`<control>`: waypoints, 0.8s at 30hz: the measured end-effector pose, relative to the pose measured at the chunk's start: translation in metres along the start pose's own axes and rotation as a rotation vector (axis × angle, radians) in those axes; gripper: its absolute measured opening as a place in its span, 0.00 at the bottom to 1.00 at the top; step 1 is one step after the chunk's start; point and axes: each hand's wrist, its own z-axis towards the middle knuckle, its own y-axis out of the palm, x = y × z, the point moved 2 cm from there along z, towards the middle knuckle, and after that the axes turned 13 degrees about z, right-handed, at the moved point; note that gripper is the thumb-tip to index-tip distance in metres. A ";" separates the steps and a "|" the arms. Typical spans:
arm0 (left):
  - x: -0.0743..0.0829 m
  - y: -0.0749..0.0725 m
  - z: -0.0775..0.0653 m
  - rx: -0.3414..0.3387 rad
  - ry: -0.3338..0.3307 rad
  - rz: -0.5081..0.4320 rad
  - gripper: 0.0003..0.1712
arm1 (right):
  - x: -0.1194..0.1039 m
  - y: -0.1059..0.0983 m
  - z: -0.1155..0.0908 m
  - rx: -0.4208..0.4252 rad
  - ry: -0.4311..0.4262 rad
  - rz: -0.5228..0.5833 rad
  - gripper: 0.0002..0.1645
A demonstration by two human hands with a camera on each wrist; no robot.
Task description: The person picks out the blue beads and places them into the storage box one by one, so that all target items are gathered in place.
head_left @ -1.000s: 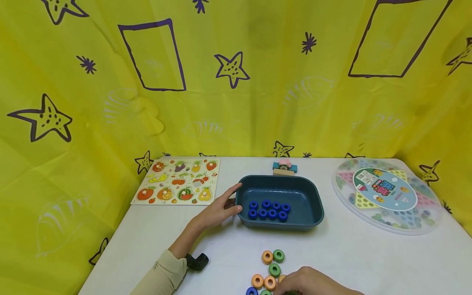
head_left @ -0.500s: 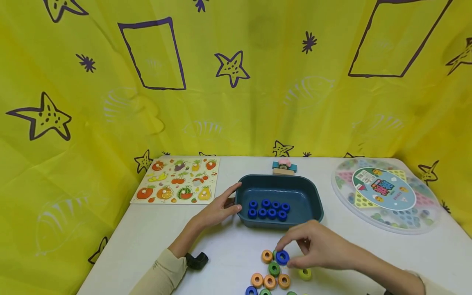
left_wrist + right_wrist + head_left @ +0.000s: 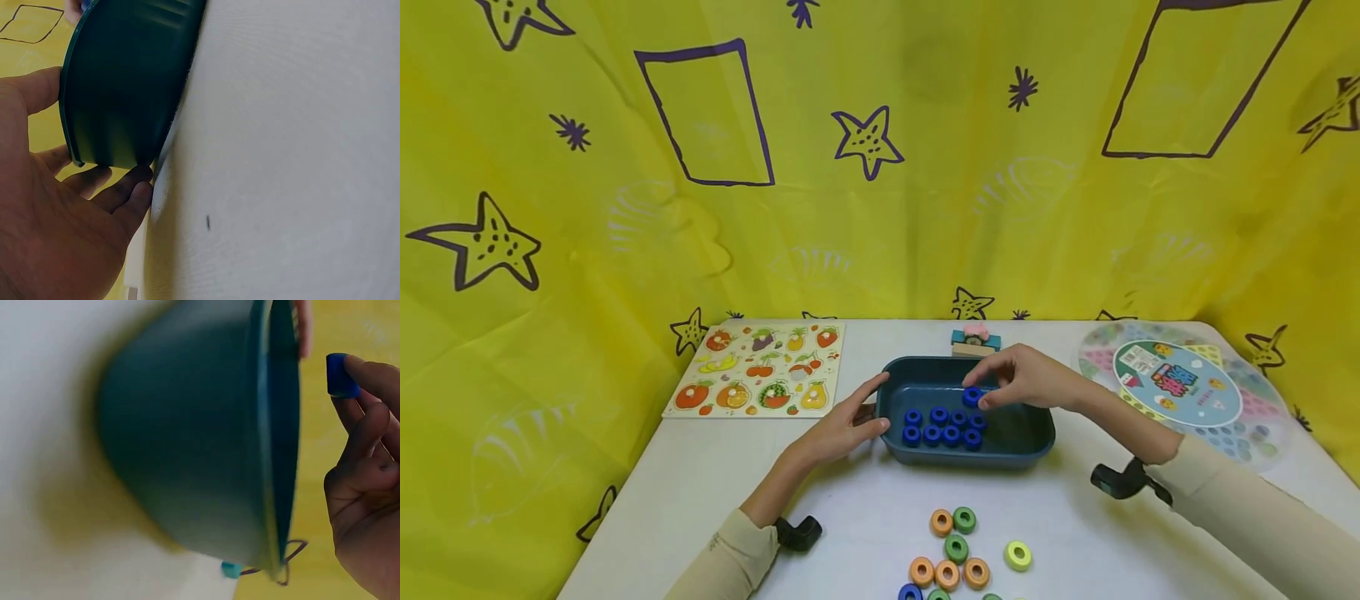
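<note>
A dark teal rectangular tub stands on the table, with several blue rings grouped at its left inside. Against its left end rests my left hand. The left wrist view shows the thumb at the rim and the fingertips touching the outer wall. Above the tub's right half, my right hand pinches another blue ring between thumb and fingers. The right wrist view shows this ring held at the fingertips, above the rim.
Loose orange rings, green rings and a yellow ring lie in front of the tub, with one blue ring. Around it stand a fruit puzzle board, a small toy block and a round game box.
My right hand has come up from the loose rings, carrying a blue ring forward over the tub. The left hand has stayed at the tub's left end.
</note>
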 end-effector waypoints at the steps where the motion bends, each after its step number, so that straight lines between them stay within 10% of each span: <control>1: 0.000 0.000 0.000 0.002 -0.002 0.000 0.40 | 0.005 -0.002 0.005 -0.001 0.012 -0.005 0.16; 24: -0.004 0.001 0.001 -0.006 0.002 -0.019 0.40 | 0.052 0.006 0.050 -0.124 0.014 -0.054 0.17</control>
